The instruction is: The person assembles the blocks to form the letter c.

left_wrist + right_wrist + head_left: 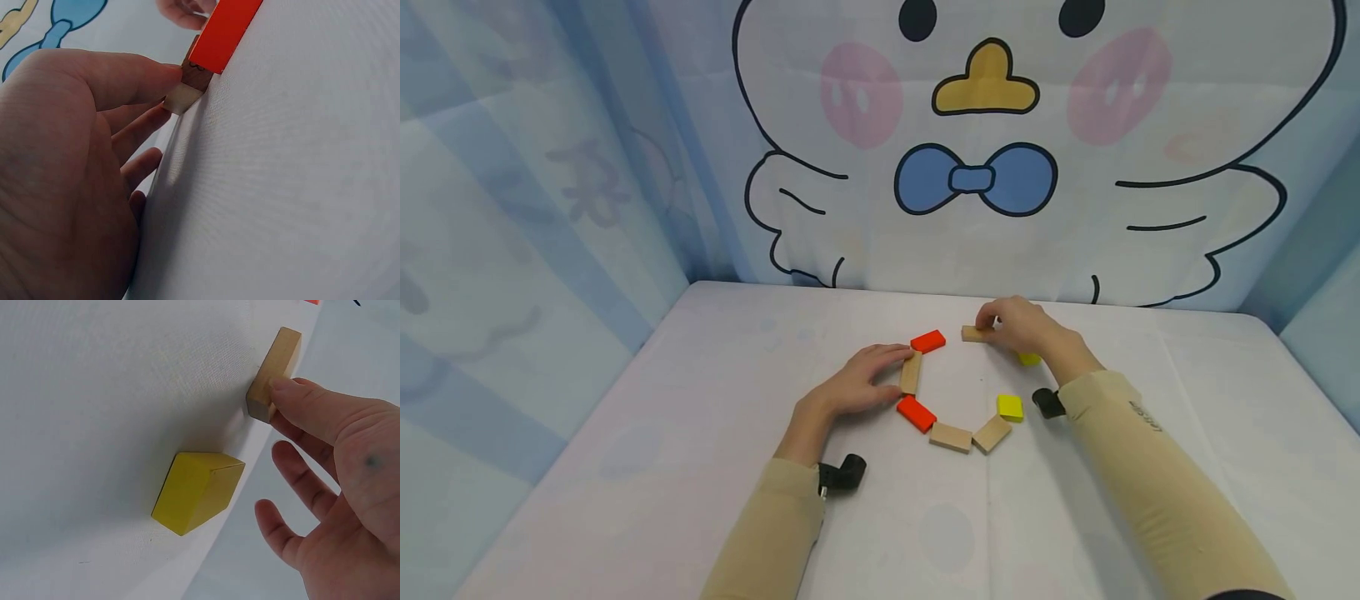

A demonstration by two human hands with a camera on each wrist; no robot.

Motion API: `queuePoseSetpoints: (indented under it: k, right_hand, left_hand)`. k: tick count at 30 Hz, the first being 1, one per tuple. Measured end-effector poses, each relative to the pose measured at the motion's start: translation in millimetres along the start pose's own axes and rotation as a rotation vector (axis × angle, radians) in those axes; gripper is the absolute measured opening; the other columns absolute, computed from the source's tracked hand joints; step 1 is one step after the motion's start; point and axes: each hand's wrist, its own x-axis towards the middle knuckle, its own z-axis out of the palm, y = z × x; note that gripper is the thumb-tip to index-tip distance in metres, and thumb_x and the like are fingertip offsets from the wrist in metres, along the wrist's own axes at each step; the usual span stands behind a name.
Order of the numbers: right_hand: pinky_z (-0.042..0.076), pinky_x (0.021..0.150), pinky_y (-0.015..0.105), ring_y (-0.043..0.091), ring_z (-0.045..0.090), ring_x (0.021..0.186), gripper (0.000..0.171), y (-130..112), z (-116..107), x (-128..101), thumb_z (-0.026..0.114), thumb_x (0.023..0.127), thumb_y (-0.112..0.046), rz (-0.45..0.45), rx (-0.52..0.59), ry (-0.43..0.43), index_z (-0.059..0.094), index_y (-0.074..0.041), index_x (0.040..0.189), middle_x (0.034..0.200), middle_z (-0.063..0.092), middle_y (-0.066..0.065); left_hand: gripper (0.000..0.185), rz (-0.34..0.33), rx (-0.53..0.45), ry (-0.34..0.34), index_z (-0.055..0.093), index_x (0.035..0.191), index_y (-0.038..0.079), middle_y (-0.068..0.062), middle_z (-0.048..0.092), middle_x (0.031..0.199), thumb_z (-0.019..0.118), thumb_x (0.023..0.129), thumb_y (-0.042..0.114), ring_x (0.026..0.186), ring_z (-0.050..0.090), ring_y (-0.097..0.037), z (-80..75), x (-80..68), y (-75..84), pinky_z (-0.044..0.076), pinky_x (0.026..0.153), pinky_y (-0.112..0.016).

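Wooden blocks form a partial ring on the white table. On its left side, my left hand (853,383) holds a plain wooden block (911,373) between thumb and fingers. One red block (928,341) lies just past that block's far end, another red block (917,413) at its near end. At the far side, my right hand (1026,325) pinches a second plain block (972,333) between thumb and forefinger; its other fingers are spread loosely. Beneath this hand stands a yellow block (197,490), mostly covered in the head view.
Two plain blocks, one left (951,437) and one right (992,433), make the ring's near side. A yellow block (1010,407) continues it on the right. Behind the white table (700,433) hangs a cloth with a cartoon figure and a blue bow tie (973,179).
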Motion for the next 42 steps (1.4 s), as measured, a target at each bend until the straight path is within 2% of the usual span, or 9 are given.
queuePoseSetpoints:
  k: [7, 22, 42]
  right_hand:
    - [0.043, 0.090, 0.045, 0.026, 0.049, 0.094, 0.016, -4.1, 0.2, 1.6, 0.066, 0.087, -0.012, -0.012, -0.042, 0.010, 0.066, -0.013, 0.103, 0.103, 0.061, 0.005]
    - [0.043, 0.086, 0.043, 0.024, 0.050, 0.093, 0.018, -19.3, 3.3, 8.0, 0.068, 0.086, -0.017, -0.032, -0.119, -0.015, 0.065, -0.012, 0.104, 0.100, 0.061, 0.004]
    - [0.046, 0.085, 0.039, 0.024, 0.051, 0.092, 0.019, -24.7, 6.9, 10.3, 0.068, 0.086, -0.017, -0.059, -0.097, -0.014, 0.065, -0.011, 0.104, 0.100, 0.061, 0.004]
  left_hand:
    - [0.057, 0.008, -0.019, -0.002, 0.042, 0.142, 0.022, 0.003, 0.034, 0.146, 0.058, 0.087, 0.023, 0.134, 0.024, -0.021, 0.0, 0.5, -0.5, 0.024, 0.106, -0.045]
    - [0.057, -0.023, -0.013, -0.014, 0.041, 0.142, 0.025, 0.005, 0.033, 0.147, 0.057, 0.087, 0.025, 0.134, 0.023, -0.020, -1.1, -0.6, 2.0, 0.023, 0.107, -0.045]
    - [0.058, -0.034, -0.026, -0.026, 0.040, 0.143, 0.026, 0.005, 0.032, 0.147, 0.057, 0.087, 0.026, 0.135, 0.022, -0.019, -2.4, -0.5, 2.4, 0.022, 0.107, -0.045]
